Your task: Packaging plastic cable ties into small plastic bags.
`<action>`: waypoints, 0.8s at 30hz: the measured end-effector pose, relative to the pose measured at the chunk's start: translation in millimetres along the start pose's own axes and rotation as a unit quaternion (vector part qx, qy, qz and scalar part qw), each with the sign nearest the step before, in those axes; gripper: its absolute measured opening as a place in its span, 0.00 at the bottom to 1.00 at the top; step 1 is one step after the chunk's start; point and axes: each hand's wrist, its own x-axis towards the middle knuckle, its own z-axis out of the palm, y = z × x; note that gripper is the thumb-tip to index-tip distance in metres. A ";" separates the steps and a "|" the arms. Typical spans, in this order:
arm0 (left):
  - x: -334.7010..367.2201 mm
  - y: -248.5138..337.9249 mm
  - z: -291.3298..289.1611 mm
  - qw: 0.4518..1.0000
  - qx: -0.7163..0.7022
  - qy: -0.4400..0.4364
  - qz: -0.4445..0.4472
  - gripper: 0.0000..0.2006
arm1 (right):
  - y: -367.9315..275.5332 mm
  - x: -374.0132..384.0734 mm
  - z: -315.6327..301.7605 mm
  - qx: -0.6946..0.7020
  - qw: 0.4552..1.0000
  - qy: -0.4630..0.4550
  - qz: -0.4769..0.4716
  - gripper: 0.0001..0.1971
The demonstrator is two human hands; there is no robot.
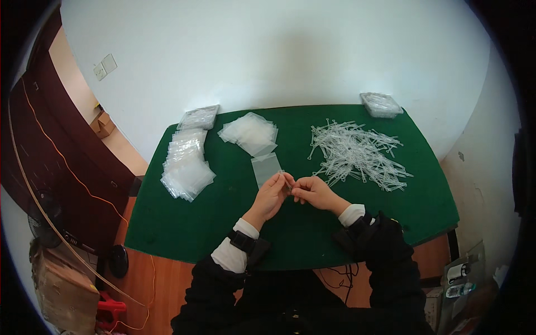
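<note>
Fingers [272, 185] hover above a green tabletop [234, 206], white wall [234, 50] beyond.

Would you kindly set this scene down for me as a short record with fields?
Surface: green-topped table
Left hand: the left hand pinches a thin clear piece
Right hand: the right hand is close beside it, fingers curled; its hold is unclear
Beyond left hand: single flat clear bag
Back centre: spread clear bags
Left: overlapping clear bags
Right: heaped clear plastic sticks
Far corners: clear packs
</note>
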 end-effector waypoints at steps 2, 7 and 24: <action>-1.9 3.0 1.7 0.999 0.003 -0.038 0.001 0.13 | -0.8 -0.4 0.9 -0.001 1.000 -0.005 0.006 0.08; -0.7 1.5 0.1 0.998 0.001 -0.066 0.000 0.13 | 3.7 0.5 0.7 0.013 1.000 -0.007 0.002 0.07; -0.7 -5.9 -8.5 0.992 0.111 -0.059 0.031 0.12 | 5.6 0.5 -2.6 -0.033 0.999 -0.027 0.026 0.07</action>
